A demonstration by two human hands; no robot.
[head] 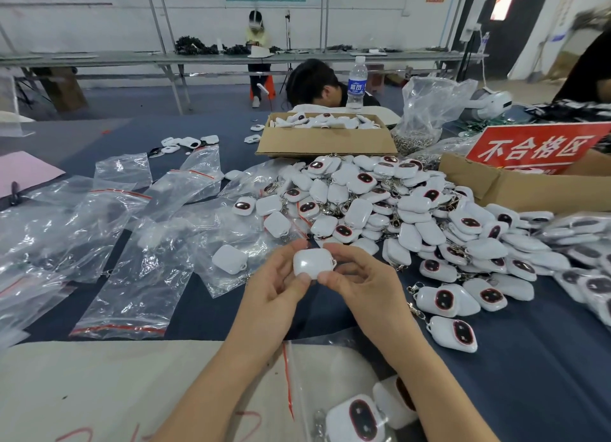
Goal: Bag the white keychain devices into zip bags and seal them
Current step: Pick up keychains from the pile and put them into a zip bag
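While left hand (279,281), right hand (362,278) pinch device (314,262), sign (535,149) reads 不合格区.

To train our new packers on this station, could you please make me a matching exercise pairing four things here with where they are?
Things
1. white plastic keychain device, plain side showing
2. clear plastic water bottle with a blue label
3. red sign with white characters
4. clear zip bag with a red seal strip

Places
A. upright behind the open brown cardboard box
B. pinched between the left hand and right hand
C. propped up at the far right
D. flat on the dark blue table cover, left of the hands

Pairs: 1-B, 2-A, 3-C, 4-D
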